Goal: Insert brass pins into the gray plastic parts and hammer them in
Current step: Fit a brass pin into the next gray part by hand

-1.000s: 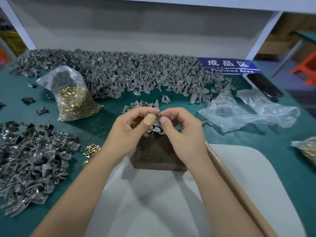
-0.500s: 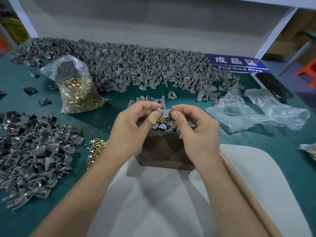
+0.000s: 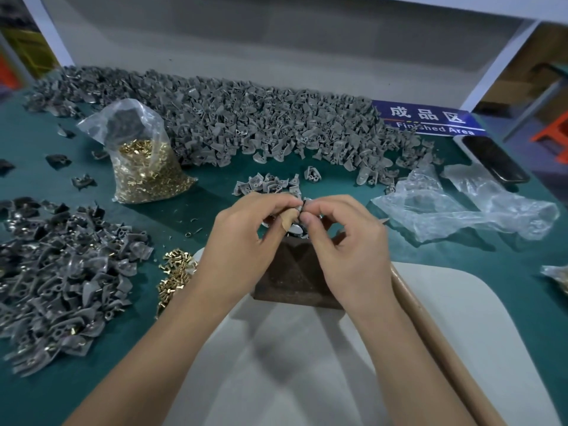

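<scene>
Both hands meet above a dark block (image 3: 292,272) at the table's centre. My left hand (image 3: 242,241), a plaster on its thumb, pinches a small gray plastic part (image 3: 299,208) at the fingertips. My right hand (image 3: 347,247) pinches the same spot from the right; whether a brass pin sits between its fingers is hidden. Loose brass pins (image 3: 175,272) lie left of the block. A clear bag of brass pins (image 3: 147,167) stands further back left. A few gray parts (image 3: 267,184) lie just beyond the hands.
A long heap of gray parts (image 3: 246,118) runs along the back. Another pile (image 3: 61,272) lies at the left. Crumpled clear plastic (image 3: 461,207), a dark phone (image 3: 495,158) and a blue sign (image 3: 427,119) sit right. A wooden handle (image 3: 430,333) lies over a white mat (image 3: 461,318).
The fingertips of both hands have closed tighter together on the gray part. The view has shifted slightly; the hands stay over the block.
</scene>
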A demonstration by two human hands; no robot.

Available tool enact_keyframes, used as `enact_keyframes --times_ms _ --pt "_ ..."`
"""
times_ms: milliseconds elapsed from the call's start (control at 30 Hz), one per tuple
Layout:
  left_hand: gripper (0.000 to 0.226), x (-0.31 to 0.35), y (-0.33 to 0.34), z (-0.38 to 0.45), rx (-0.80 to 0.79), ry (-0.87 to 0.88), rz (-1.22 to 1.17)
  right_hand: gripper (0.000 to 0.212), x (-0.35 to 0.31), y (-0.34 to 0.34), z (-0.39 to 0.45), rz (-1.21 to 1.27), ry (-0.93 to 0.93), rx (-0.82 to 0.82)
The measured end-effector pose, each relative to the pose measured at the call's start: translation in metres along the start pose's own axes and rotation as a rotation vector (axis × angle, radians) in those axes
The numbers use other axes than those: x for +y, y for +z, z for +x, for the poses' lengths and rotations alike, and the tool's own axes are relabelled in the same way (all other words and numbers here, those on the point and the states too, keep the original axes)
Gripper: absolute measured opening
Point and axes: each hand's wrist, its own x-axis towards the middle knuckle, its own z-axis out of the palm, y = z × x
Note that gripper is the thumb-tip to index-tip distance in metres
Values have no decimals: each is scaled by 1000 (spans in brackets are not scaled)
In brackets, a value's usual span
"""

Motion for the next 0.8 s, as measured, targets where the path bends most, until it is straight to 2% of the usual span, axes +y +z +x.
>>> enact_keyframes --times_ms 167,400,533,800 --pt "14 -1 1 -1 -13 86 80 4 0 -2 -1 -97 -41 -45" --pt "15 5 3 -4 42 -14 -25 9 -3 -2 1 111 90 9" --pt "15 13 6 -4 84 -133 -181 9 -8 0 -1 175 117 70" --pt "15 10 5 -5 56 -108 -116 10 -4 -3 1 198 128 23"
